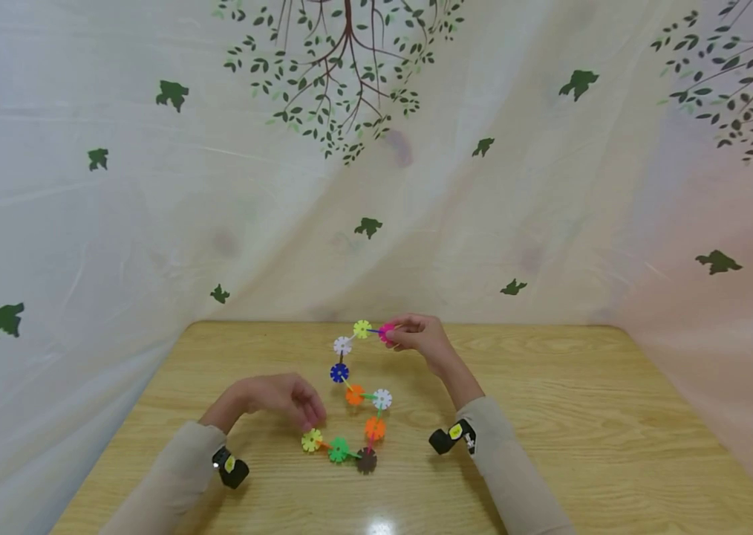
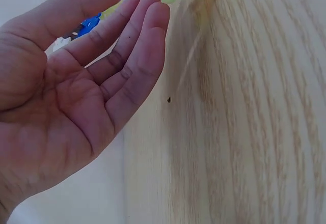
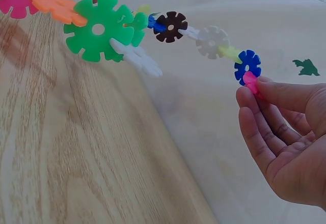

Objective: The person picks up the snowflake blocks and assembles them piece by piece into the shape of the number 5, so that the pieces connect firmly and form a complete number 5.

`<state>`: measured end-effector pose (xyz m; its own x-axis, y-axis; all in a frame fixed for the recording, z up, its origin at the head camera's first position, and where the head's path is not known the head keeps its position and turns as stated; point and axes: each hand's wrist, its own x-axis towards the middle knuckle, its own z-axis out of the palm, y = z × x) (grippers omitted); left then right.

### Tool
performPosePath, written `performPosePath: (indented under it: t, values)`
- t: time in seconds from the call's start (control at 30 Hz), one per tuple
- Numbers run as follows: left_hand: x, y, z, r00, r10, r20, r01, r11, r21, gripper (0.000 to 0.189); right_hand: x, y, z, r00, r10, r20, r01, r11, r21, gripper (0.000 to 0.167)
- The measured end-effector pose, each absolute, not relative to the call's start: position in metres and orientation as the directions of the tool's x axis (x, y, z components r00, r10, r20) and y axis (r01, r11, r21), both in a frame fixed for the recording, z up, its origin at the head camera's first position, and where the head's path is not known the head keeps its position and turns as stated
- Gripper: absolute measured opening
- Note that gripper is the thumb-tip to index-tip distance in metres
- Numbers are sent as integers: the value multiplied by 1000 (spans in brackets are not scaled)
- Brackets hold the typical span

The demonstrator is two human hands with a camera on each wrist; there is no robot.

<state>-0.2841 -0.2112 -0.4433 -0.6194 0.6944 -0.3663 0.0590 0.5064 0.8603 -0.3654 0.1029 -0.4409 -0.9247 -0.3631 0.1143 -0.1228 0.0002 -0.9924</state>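
A zigzag chain of slotted plastic snowflake discs, joined edge to edge, runs above the wooden table. My right hand (image 1: 422,338) pinches the pink disc (image 3: 250,81) at its far end between thumb and fingers; a blue disc (image 3: 247,67) joins it. From there the chain passes a yellow disc (image 1: 362,329), a dark blue disc (image 1: 339,373), orange discs and a brown disc (image 1: 367,460). At the near end, a green disc (image 1: 338,449) leads to a yellow disc (image 1: 312,441). My left hand (image 1: 283,397) is beside that yellow disc, fingers loosely bent; whether they touch it I cannot tell.
The wooden table (image 1: 584,416) stretches to both sides of the chain. Behind it hangs a pale curtain (image 1: 283,245) printed with branches and green leaves, meeting the table's back edge. Black cameras (image 1: 232,468) are strapped at both wrists.
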Motion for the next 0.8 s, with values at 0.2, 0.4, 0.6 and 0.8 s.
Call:
performPosePath:
  t: [0.2, 0.4, 0.6, 0.8]
  values:
    - [-284, -210, -447, -584, 713, -388, 92, 533, 841, 17, -367, 103, -443, -925, -365, 106, -115, 2, -993, 31]
    - [-284, -207, -452, -566, 730, -384, 116, 532, 839, 13, -368, 103, -445, -923, -371, 103, -112, 3, -994, 33]
    - [-284, -206, -452, -593, 696, -405, 64, 543, 838, 10, -368, 104, -445, -927, -363, 96, -109, 16, -994, 32]
    - [-284, -212, -449, -614, 666, -423, -31, 515, 857, 12, -368, 107, -444, -922, -371, 106, -122, 19, -992, 31]
